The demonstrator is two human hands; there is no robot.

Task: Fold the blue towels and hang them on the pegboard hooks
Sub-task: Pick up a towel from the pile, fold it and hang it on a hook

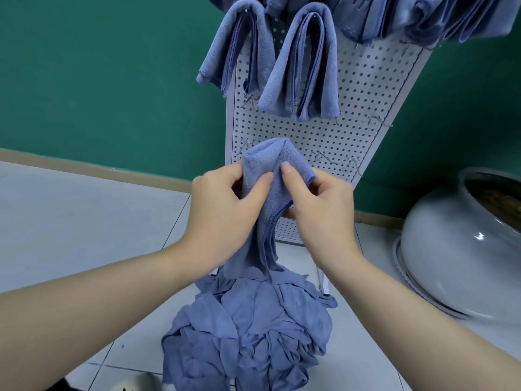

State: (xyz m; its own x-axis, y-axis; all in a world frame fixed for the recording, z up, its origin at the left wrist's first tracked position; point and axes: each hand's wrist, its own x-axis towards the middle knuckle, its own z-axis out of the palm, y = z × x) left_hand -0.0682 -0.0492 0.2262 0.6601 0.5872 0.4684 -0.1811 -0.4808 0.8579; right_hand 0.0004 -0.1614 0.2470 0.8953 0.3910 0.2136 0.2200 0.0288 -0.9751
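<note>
Pale tiled floor (64, 221) below, grey grout lines crossing it, a tan skirting strip (93, 167) along its far edge. Behind that, a flat teal-green wall (98, 74). Leaning tilted against the wall, a white perforated pegboard (318, 131) with thin wire hooks (322, 158) jutting from its lower rows.

Held up in front of the board, a blue towel (263, 190), its top doubled into a rounded fold, its tail hanging down to the heap. Left hand (225, 204) clamped on the left side of the fold, thumb pressed to the cloth. Right hand (315, 201) pinching the right side, forefinger laid over the hemmed edge.

On the floor beneath, a crumpled pile of blue towels (248, 331). Higher on the board, two folded towels (301, 66) draped over hooks side by side, more blue cloth bunched along the top edge. At right, a large white ceramic pot (451, 249) lying tilted on a pale ribbed tray (406, 280), dark inside.
</note>
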